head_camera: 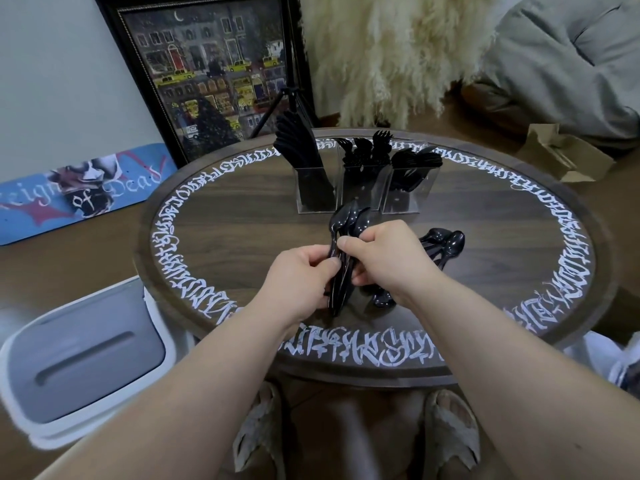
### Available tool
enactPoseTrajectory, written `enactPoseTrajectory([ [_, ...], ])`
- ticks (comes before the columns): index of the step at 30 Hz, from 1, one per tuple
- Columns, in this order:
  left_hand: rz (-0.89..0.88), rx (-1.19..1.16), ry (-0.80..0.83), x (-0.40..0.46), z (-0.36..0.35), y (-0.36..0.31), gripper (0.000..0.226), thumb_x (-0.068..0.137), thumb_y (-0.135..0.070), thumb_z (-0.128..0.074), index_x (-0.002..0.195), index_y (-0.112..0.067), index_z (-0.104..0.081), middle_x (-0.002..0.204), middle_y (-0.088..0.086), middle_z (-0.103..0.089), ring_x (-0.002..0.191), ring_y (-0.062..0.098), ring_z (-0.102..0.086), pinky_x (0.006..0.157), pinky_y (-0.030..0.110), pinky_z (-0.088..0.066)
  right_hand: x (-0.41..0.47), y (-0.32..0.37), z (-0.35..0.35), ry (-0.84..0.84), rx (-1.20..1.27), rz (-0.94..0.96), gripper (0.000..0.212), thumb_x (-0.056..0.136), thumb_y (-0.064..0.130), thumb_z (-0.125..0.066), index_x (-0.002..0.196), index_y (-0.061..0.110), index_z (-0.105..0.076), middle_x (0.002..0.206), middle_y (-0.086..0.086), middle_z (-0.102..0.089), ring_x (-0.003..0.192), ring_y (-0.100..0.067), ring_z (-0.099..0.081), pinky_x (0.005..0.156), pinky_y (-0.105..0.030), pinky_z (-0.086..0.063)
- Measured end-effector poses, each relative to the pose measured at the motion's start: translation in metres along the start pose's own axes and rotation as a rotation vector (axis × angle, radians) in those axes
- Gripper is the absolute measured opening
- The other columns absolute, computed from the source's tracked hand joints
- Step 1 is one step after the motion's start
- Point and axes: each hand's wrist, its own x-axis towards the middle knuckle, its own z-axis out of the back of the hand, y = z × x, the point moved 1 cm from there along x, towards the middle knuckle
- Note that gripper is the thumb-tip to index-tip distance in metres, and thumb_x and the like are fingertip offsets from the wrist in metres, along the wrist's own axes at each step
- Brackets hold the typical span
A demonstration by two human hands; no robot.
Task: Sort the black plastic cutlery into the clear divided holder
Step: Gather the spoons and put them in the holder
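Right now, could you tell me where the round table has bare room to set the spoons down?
Bare wood lies left of the clear divided holder and left hand, inside the white lettering. It is crowded right of the right hand, where loose black plastic spoons lie.

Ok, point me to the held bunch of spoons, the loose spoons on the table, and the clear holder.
held spoons (pixel 348 220): head view, on the bowls above the hands.
loose spoons (pixel 446 242): head view, on the bowls.
clear holder (pixel 403 199): head view, on the right compartment's front wall.

We are in a home living room: a framed street painting (pixel 207 71) leans on the wall, a skateboard deck (pixel 79 192) lies beside it, with fluffy pampas grass (pixel 391 53), a grey cushion (pixel 568 43), and our slippers (pixel 450 431).
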Motion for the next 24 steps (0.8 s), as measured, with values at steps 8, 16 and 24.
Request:
enactPoseTrajectory([
  [8, -0.032, 0.099, 0.002, 0.0028, 0.0043, 0.0002, 0.033, 0.098, -0.011, -0.040, 0.084, -0.019, -0.068, 0.067, -0.005, -0.061, 0.065, 0.010, -0.055, 0.065, 0.024, -0.045, -0.0037, 0.0094, -0.0027, -0.002, -0.393, 0.146, 0.050, 0.096, 0.032, -0.049, 0.052, 0.011, -0.038, 0.049, -0.001, -0.036, 0.051, -0.018, -0.034, 0.052, -0.031, -0.029],
  [16, 0.000, 0.037, -0.094, 0.0011, 0.0008, -0.0055, 0.032, 0.097, -0.008, -0.032, 0.094, -0.017, -0.063, 0.063, -0.002, -0.045, 0.047, 0.008, -0.034, 0.043, 0.020, -0.028, 0.0006, 0.0031, -0.0015, -0.051, -0.198, 0.096, 0.034, 0.093, 0.021, -0.055, 0.061, 0.009, -0.051, 0.051, -0.006, -0.050, 0.046, -0.016, -0.044, 0.052, -0.027, -0.039],
  [24, -0.132, 0.340, -0.046, 0.0024, 0.0012, -0.0024, 0.037, 0.098, -0.026, -0.039, 0.075, -0.002, -0.053, 0.062, 0.001, -0.043, 0.059, 0.017, -0.038, 0.062, 0.034, -0.032, 0.0015, 0.0018, -0.0043, 0.052, 0.085, 0.008, 0.028, 0.096, 0.007, -0.048, 0.068, 0.008, -0.054, 0.057, -0.008, -0.055, 0.052, -0.019, -0.059, 0.052, -0.028, -0.052],
])
